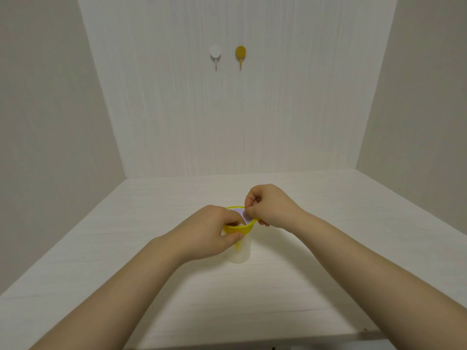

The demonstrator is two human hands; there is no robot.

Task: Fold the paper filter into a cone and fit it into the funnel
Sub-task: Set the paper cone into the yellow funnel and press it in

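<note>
A yellow funnel [246, 229] stands in a translucent white cup [241, 256] at the middle of the white table. Inside the funnel's mouth sits the white paper filter [243, 213], only partly visible between my fingers. My left hand [211, 232] grips the funnel's near-left rim, thumb outside on the cone and fingers reaching into the mouth onto the paper. My right hand [270, 205] is at the far-right rim, its thumb and forefinger pinching the paper's upper edge. The funnel's stem is hidden inside the cup.
The white table [151, 286] is boxed in by pale walls left, right and behind. Two wall hooks, one white [215, 53] and one yellow [240, 53], hang high on the back wall. The table's front edge [252, 344] runs along the bottom.
</note>
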